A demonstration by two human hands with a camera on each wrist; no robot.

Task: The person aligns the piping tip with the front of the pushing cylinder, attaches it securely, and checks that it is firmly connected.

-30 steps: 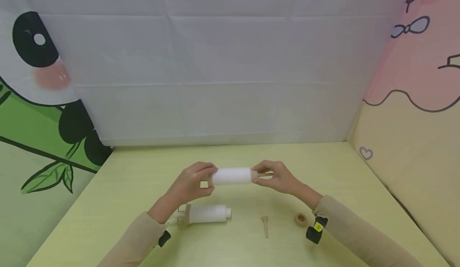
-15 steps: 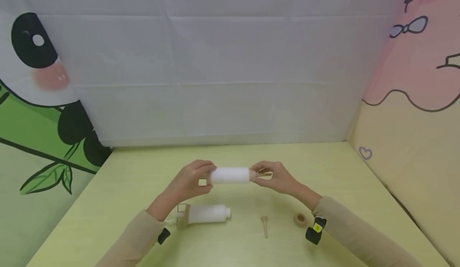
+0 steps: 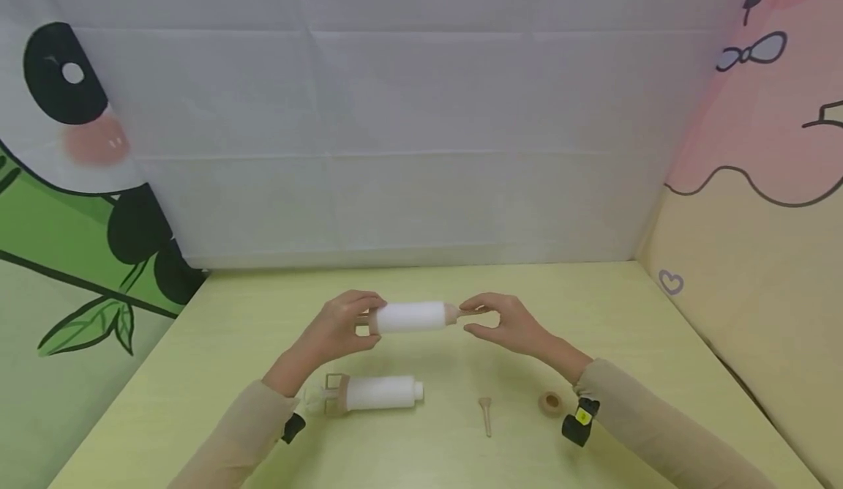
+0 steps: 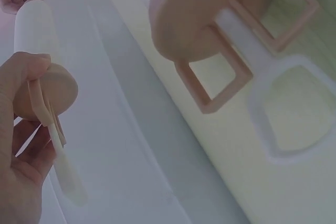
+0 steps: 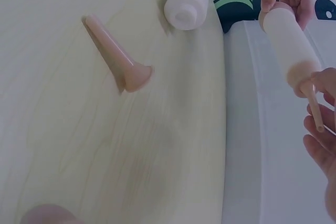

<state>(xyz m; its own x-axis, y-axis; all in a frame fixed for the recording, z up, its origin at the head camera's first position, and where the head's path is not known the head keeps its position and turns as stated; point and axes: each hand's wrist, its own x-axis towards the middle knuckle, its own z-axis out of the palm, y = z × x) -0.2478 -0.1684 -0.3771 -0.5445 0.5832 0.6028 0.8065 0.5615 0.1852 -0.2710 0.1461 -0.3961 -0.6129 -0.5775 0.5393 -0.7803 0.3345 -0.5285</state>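
A white tube [image 3: 413, 317] with tan ends hangs level above the table. My left hand [image 3: 342, 324] grips its left end, thumb over the tan flange [image 4: 44, 95], where a pale plunger sticks out. My right hand [image 3: 490, 320] curls round the thin tan nozzle [image 5: 314, 107] at the right end, its index fingertip touching the tan cap. A second white tube [image 3: 380, 392] with a tan flange [image 4: 210, 19] lies on the table below the left hand.
A loose tan nozzle [image 3: 486, 412] and a small tan ring [image 3: 550, 402] lie on the pale green table [image 3: 593, 306] in front of the right forearm. Printed cloth walls close in the back and both sides.
The held tube has shifted a little left and up. The right hand's grip on the right end has loosened into a curl around the nozzle.
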